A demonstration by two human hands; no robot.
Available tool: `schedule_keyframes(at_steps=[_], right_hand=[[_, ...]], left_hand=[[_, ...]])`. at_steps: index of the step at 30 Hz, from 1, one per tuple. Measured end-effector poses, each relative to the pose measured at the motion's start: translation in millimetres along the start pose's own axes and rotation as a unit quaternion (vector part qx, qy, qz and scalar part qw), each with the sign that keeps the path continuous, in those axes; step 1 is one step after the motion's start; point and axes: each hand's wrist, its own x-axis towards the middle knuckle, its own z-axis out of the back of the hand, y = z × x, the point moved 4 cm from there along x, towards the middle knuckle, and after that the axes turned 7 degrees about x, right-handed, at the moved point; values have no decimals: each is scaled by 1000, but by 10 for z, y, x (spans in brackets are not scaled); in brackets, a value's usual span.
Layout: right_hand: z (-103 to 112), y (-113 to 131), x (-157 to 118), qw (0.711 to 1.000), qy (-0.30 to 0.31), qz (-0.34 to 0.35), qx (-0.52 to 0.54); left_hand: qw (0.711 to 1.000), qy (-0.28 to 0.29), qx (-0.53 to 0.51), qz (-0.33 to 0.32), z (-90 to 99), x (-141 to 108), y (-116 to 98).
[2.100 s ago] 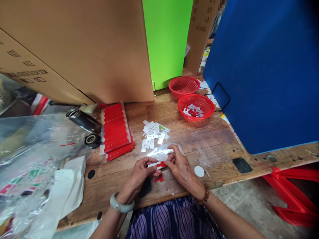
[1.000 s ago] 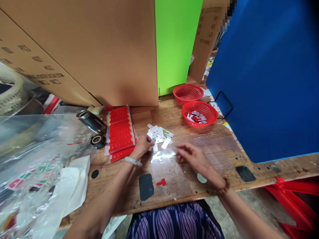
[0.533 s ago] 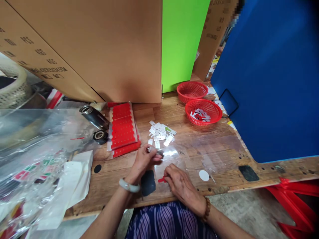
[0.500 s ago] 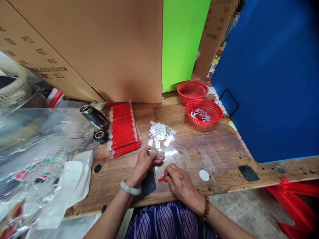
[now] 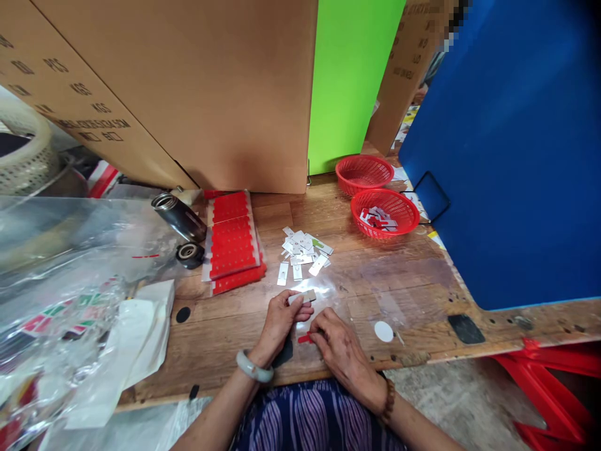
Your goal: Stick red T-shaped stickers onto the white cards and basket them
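Near the table's front edge, my left hand (image 5: 282,318) is closed on a small pale card (image 5: 305,296), held between thumb and fingers. Just to its right, my right hand (image 5: 334,341) pinches a small red piece (image 5: 305,337) at its fingertips. Beyond both hands lies a loose pile of small white cards (image 5: 300,247), one of them with a green mark. Red perforated sheets (image 5: 232,238) in clear backing are stacked to the left of the pile. One red basket (image 5: 385,214) holds white and red pieces; another red basket (image 5: 364,174) stands behind it.
An open dark flask (image 5: 178,216) and its cap (image 5: 190,255) stand at the left, beside clear plastic bags (image 5: 70,269) and white paper (image 5: 145,338). Cardboard (image 5: 211,94), a green panel (image 5: 350,81) and a blue panel (image 5: 511,156) rise behind. A white disc (image 5: 384,331) lies at the right.
My left hand has shifted slightly right and down with the pale card, away from the pile. My right hand has hardly moved and still pinches the red piece.
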Motion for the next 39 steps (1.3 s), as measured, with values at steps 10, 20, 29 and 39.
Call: schedule_keyframes(at_steps=[10, 20, 29, 39], right_hand=[[143, 92, -90, 991, 109, 37, 68], [349, 17, 94, 982, 42, -40, 179], [500, -44, 311, 991, -42, -25, 127], [398, -46, 325, 993, -21, -14, 113]], left_hand=[[1000, -14, 16, 0, -15, 15, 4], [997, 28, -46, 48, -16, -68, -102], [990, 81, -44, 106, -30, -237, -180], [989, 101, -42, 100, -88, -253, -183]])
